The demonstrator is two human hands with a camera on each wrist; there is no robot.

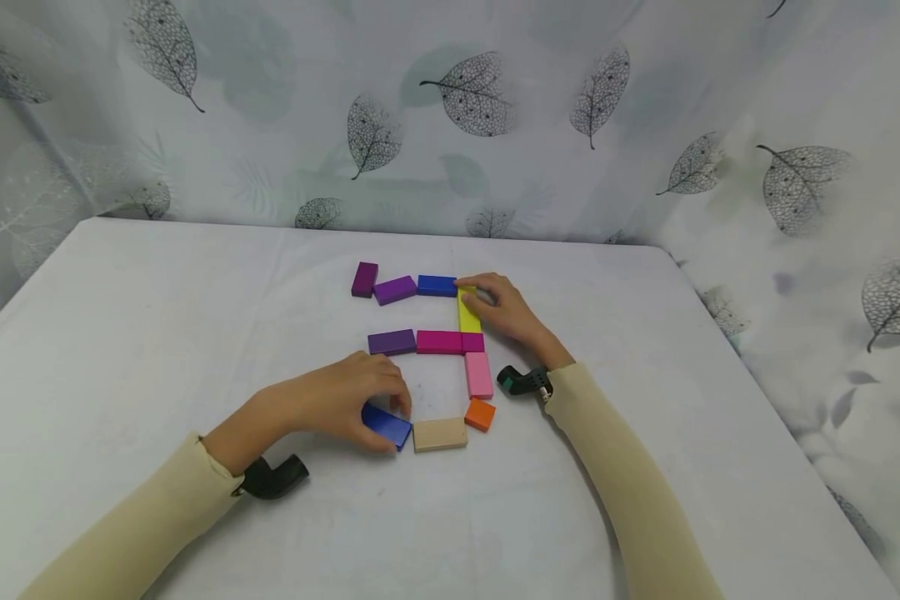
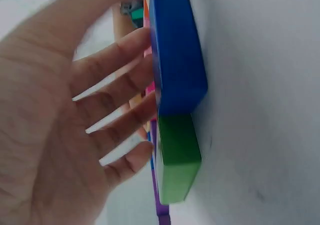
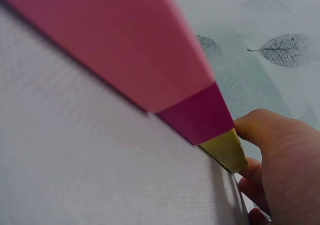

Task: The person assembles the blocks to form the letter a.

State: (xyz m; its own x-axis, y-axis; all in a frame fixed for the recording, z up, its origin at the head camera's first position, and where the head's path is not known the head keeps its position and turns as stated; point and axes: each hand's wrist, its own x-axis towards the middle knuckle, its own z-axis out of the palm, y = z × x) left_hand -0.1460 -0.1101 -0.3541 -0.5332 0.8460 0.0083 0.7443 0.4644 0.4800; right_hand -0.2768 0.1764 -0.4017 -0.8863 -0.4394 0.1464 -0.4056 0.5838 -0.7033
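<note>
My left hand (image 1: 345,396) spans the near blue block (image 1: 386,425), with the thumb at its near edge and fingertips along its far side. In the left wrist view, a green block (image 2: 177,157) stands end to end with that blue block (image 2: 177,50); the hand hides the green one from the head view. A yellow block (image 1: 467,312) is pinched by my right hand (image 1: 506,310), index finger at its far end and thumb over its side. The right wrist view has this yellow block (image 3: 227,150) beyond a magenta block (image 3: 200,112).
The blocks form a winding line. At the far side are a maroon block (image 1: 365,279), a purple block (image 1: 395,290) and a blue block (image 1: 437,286). Nearer lie a dark purple block (image 1: 392,342), magenta (image 1: 439,342), pink (image 1: 478,375), orange (image 1: 480,414) and wooden (image 1: 440,434) blocks.
</note>
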